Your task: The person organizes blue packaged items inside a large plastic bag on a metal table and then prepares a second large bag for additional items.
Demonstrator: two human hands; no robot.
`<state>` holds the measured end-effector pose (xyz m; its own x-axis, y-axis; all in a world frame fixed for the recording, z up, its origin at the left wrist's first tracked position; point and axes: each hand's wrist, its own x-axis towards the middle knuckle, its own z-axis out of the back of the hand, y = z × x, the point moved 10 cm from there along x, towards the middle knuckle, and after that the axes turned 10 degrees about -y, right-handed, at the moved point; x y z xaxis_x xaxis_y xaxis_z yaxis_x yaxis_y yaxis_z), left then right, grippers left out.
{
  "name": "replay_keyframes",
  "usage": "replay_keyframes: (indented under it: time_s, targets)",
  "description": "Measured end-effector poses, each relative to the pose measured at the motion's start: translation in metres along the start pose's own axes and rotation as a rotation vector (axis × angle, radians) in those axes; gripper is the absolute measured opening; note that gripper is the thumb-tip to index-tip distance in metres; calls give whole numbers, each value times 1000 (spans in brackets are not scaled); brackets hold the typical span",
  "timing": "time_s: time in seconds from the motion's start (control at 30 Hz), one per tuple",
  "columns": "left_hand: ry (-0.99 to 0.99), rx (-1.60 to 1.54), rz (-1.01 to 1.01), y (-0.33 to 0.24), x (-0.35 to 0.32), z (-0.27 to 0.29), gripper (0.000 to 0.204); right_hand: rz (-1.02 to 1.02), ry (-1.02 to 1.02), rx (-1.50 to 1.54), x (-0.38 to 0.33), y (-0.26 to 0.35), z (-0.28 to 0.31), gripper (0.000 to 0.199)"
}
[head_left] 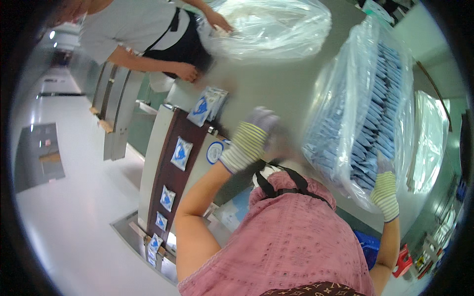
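Observation:
My left hand (257,129), in a striped knit glove, is over the grey table (256,81), just right of the conveyor's end. Its fingers are smeared by motion, so I cannot tell what they hold, if anything. My right hand (385,185), in a matching glove, lies with fingers stretched out along the near right side of a large clear plastic bag (340,103). Rows of blue packets (375,118) stand packed tightly inside that bag. Nearest to my left hand, a few white-and-blue packets (205,106) lie overlapping at the end of the dark conveyor belt (195,135).
More single packets (181,153) lie spaced along the belt. Across the table a person (143,37) has one hand at another clear plastic bag (271,27). Folded clear plastic (427,143) is at the far right. A blue container (367,246) stands below the table edge.

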<state>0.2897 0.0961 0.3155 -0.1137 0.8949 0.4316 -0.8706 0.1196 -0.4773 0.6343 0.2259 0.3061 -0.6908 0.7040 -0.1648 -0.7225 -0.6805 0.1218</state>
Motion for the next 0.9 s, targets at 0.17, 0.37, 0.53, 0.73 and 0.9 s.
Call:
replay_keyframes:
  time_s: [0.17, 0.37, 0.53, 0.73, 0.9]
  targets:
    - [79, 462, 583, 205, -151, 76, 36, 26, -59, 33, 0, -5, 6, 117]
    - [172, 416, 951, 319, -233, 117, 46, 38, -81, 45, 6, 1, 13, 102]
    - [126, 107, 995, 355, -173, 80, 60, 5, -100, 55, 5, 5, 15, 99]
    - [353, -294, 1200, 400, -140, 12, 65, -66, -70, -48, -7, 2, 17, 98]
    - [383, -243, 1224, 450, -195, -52, 39, -149, -93, 1, -9, -14, 13, 116]
